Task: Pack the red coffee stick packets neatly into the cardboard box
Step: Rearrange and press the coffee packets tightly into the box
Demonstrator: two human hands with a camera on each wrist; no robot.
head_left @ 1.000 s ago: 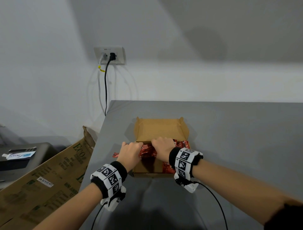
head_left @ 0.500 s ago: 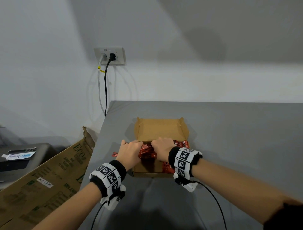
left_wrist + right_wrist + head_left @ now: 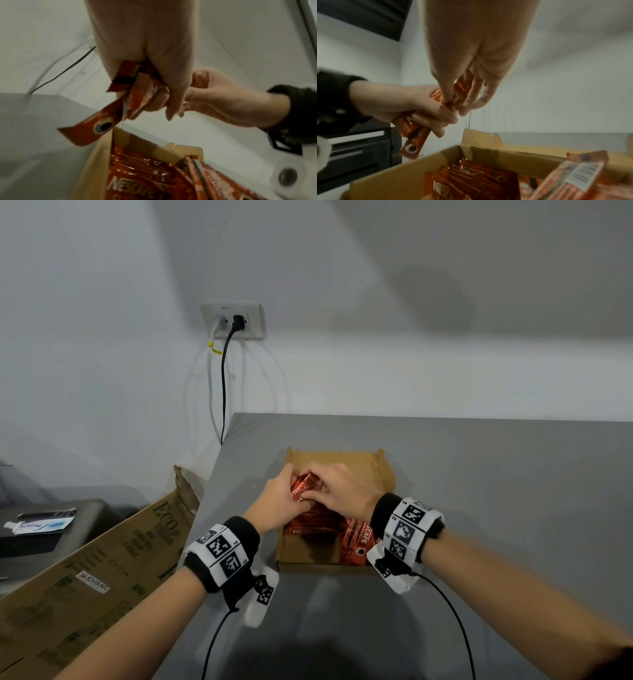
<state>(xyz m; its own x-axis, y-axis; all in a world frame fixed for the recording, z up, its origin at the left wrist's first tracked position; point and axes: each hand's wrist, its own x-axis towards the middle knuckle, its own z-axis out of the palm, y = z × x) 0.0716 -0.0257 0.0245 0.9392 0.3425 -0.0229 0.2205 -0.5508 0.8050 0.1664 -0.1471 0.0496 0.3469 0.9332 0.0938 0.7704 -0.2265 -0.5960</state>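
Grey table (image 3: 479,508) carries the open cardboard box (image 3: 385,474), near its left edge. Box already holds a good layer of red packets (image 3: 329,525) lying flat, plus a bigger red pack (image 3: 573,178) propped tilted at its right side, so packing looks well along but not neat yet. Both hands hover over the box sharing one small bundle of packets (image 3: 303,489). Left hand (image 3: 277,501) has fingers curled round the bundle, one packet end (image 3: 89,132) sticking out loose below. Right hand (image 3: 342,491) pinches the bundle's other end between thumb and fingertips (image 3: 464,108). Left to do, likely: lay this bundle in, straighten the tilted pack
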